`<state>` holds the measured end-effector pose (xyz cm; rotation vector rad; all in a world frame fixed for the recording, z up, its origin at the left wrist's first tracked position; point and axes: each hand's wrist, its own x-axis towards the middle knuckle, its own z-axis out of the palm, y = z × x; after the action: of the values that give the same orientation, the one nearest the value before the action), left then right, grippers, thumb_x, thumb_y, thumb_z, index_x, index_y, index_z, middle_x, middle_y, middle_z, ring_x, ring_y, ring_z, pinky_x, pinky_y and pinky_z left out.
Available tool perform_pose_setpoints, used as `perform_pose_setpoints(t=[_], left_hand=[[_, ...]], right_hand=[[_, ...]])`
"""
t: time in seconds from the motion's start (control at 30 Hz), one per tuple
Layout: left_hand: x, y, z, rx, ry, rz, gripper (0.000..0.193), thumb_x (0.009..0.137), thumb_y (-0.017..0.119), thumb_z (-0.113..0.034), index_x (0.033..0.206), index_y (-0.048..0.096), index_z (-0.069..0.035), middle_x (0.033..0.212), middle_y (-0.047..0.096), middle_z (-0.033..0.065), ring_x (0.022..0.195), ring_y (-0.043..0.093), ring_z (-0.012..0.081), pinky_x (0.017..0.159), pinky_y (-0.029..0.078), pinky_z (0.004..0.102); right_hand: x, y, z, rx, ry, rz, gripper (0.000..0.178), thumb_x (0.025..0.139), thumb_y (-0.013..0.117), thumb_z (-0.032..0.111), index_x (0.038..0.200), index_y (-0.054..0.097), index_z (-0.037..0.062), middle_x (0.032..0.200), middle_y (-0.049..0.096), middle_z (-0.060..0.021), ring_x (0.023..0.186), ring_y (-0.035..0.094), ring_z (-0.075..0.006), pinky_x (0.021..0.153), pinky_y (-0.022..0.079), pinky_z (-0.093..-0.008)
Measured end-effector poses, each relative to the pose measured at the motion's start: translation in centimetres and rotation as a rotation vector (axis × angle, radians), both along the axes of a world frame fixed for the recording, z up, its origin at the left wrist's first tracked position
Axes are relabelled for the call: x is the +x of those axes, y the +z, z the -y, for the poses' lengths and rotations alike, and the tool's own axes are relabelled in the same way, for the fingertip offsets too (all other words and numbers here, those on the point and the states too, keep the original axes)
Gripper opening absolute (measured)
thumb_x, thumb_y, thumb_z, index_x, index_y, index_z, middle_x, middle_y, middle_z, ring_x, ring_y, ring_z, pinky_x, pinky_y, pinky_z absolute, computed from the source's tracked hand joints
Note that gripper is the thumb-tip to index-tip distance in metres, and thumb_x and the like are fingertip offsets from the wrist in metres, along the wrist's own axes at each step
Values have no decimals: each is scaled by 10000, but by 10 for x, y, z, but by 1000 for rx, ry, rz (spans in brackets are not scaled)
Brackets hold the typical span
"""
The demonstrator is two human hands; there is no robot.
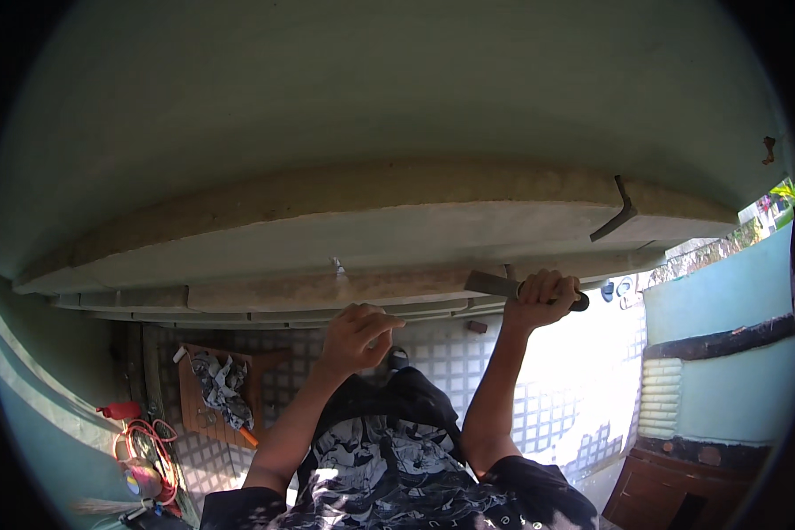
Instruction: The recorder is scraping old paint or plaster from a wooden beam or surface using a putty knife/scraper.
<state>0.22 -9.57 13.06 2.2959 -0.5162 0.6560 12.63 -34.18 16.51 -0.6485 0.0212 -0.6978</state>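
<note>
My right hand (546,299) is wrapped round the dark handle of a putty knife (493,283). Its flat grey blade points left, beside the lower edge of a stepped wall ledge (389,194). My left hand (359,336) is raised just below the ledge, its fingers loosely bent and apart, with nothing visible in them. Above that hand, a small white patch (338,268) marks the ledge face.
Below left stands a small wooden table (194,402) with a crumpled patterned cloth (223,389) on it. A red hose (163,450) lies coiled by the left wall. A brownish block (476,327) sits on the tiled floor. Slippers (624,287) lie at the right.
</note>
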Motion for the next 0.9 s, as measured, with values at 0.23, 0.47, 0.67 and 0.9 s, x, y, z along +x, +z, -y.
perform_pose_setpoints(t=[0.23,0.47,0.67,0.9], left_hand=[[3,-3,1,53,-20,29,385,749,650,0,1095,670,-168,1156,670,-6,1080,624,239,883,514,396],[3,-4,2,50,-18,14,388,736,649,6,1082,675,-166,1190,657,4,1106,620,246,913,499,411],[4,-6,-4,65,19,14,379,733,657,4,1067,677,-175,1180,660,-1,1116,617,252,905,500,414],[-3,-11,-16,132,31,-3,381,733,666,-6,1067,680,-188,1196,648,11,1118,610,264,936,478,433]], right_hand=[[4,1,10,5,34,-12,317,984,454,181,679,366,170,498,292,32,354,196,-53,282,189,-213],[0,-14,12,27,128,59,248,960,437,134,724,369,164,497,300,28,358,250,-63,284,230,-220],[-17,6,18,115,165,198,307,956,414,118,661,340,158,472,300,16,351,254,-78,288,247,-221],[-22,-1,27,80,184,298,256,950,427,97,708,365,149,494,308,16,365,256,-62,289,235,-212]])
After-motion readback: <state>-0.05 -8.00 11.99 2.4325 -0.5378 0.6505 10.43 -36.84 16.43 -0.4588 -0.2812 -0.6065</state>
